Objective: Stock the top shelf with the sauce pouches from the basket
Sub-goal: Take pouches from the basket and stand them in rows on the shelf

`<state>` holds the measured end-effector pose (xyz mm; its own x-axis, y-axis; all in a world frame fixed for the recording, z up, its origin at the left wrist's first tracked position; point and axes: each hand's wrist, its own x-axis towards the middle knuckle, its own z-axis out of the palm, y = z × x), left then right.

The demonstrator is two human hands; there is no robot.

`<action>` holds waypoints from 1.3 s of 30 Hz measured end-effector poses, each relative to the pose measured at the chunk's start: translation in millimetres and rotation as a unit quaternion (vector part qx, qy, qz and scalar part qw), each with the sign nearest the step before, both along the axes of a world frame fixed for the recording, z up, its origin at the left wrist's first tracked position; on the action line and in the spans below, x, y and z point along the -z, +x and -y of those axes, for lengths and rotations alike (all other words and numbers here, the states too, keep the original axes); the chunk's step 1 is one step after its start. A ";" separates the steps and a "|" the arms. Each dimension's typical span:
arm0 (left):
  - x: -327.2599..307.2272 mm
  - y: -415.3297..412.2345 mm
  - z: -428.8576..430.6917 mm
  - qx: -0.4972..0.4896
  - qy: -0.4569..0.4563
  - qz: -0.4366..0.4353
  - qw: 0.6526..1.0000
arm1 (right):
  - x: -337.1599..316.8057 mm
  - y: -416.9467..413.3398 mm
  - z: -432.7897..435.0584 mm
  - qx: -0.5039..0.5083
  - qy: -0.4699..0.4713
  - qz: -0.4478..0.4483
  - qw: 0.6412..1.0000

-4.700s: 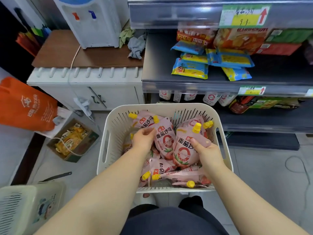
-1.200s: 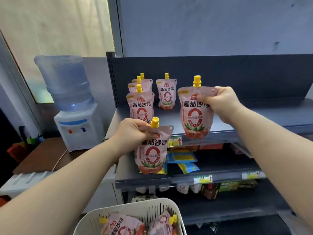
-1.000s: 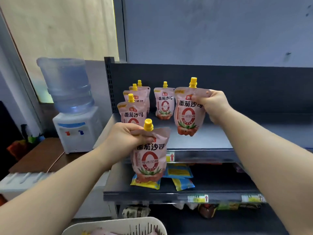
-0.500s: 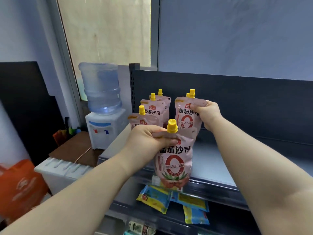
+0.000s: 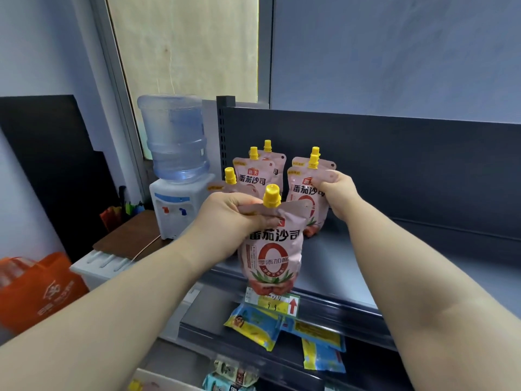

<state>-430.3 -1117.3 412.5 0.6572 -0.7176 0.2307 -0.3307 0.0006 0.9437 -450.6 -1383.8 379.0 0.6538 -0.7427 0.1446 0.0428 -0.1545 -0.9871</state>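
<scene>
Left hand (image 5: 228, 215): raised in front of the shelf unit; fingers (image 5: 248, 206) curled over the top seam of the front pouch (image 5: 272, 249), just beside its yellow cap (image 5: 272, 196).
Front pouch: pink sauce pouch, upright, hanging from the left hand. It hangs in front of the top shelf (image 5: 366, 263), its lower end over the shelf's front lip and the price tag (image 5: 277, 301).
Right hand (image 5: 337, 193): reaching in over the top shelf; fingers (image 5: 320, 183) pinch the upper right corner of the second pouch (image 5: 306, 198).
Second pouch: upright, over the shelf's left part, base down at the shelf surface; contact cannot be told.
Standing pouches (image 5: 253, 176): four on the top shelf, upright. Three form a column at the far left, the nearest partly hidden by the left hand. One stands directly behind the second pouch.
Lower shelf (image 5: 214, 334): blue-and-yellow packets (image 5: 253, 325) lie flat near its front edge.
Water dispenser (image 5: 176, 165): left of the shelf unit, standing on a brown-topped bench (image 5: 132, 238).
Orange bag (image 5: 36, 286): far left, low in view.
</scene>
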 end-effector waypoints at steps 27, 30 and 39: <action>-36.1 5.6 103.5 0.019 0.322 0.454 0.831 | 37.6 -103.6 -16.5 -0.003 -0.340 -0.362 0.868; -26.6 11.0 103.5 0.002 0.310 0.417 0.854 | 45.4 -111.0 -22.4 -0.025 -0.364 -0.392 0.845; -24.9 14.5 105.7 -0.013 0.294 0.373 0.880 | 46.0 -122.2 -37.0 -0.034 -0.387 -0.414 0.823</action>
